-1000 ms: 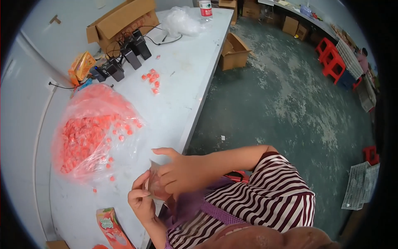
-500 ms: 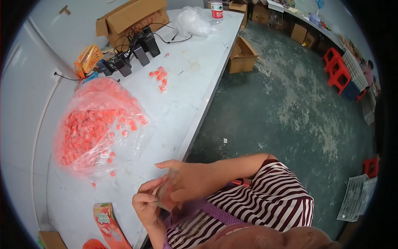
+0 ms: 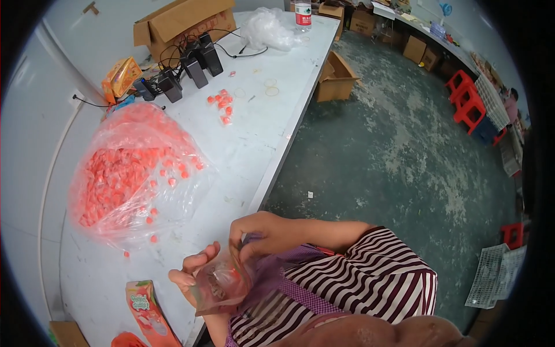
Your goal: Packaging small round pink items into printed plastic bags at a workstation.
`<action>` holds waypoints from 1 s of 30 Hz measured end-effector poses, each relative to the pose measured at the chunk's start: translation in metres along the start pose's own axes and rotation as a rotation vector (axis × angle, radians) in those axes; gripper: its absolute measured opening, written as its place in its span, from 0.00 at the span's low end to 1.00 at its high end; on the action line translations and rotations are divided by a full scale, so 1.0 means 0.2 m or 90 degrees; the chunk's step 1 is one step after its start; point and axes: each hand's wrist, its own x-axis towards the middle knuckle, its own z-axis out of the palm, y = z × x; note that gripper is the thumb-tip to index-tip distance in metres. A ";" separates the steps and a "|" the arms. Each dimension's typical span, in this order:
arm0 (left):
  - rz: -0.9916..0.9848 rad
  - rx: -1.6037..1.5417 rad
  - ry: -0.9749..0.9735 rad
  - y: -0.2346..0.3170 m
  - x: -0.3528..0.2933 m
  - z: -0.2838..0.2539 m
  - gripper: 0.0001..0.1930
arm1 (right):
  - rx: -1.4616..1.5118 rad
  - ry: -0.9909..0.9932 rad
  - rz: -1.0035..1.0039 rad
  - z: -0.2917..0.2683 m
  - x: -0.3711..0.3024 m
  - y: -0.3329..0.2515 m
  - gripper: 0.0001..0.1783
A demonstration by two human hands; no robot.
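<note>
Close to my body, at the table's near edge, a small, partly see-through pinkish plastic pouch (image 3: pixel 222 283) is held between my hands. My left hand (image 3: pixel 193 269) has it from the left, its fingers bent behind and along the side, partly hidden by the film. Pinching the pouch's upper right edge is my right hand (image 3: pixel 259 234), with its thumb and fingers closed. What lies inside the pouch is hard to make out. To the left on the table, a large clear bag (image 3: pixel 193 196) spills many small wrapped red-pink pieces (image 3: pixel 115 182). A printed red-and-green flat packet (image 3: pixel 149 312) lies near my left hand.
Black power adapters (image 3: pixel 193 69) with tangled cables stand near an open carton (image 3: pixel 185 29) at the back. Loose wrapped pieces (image 3: pixel 222 104), crumpled clear plastic (image 3: pixel 266 29) and a bottle (image 3: pixel 303 16) sit on the white table (image 3: pixel 243 156). Another carton (image 3: pixel 336 81) is on the floor.
The pouch has turned and now shows its broad side. My right hand has shifted up and closed on its edge, while my left hand has moved slightly left.
</note>
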 end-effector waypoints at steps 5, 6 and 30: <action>0.073 0.073 -0.088 0.00 0.02 -0.03 0.11 | 0.040 -0.012 -0.102 0.05 0.03 0.03 0.09; 0.084 0.074 -0.124 0.00 0.03 -0.06 0.09 | 0.007 -0.005 -0.121 0.05 0.04 0.03 0.08; 0.107 0.570 0.052 0.10 -0.03 -0.15 0.06 | -0.259 0.240 -0.311 0.01 0.03 0.00 0.09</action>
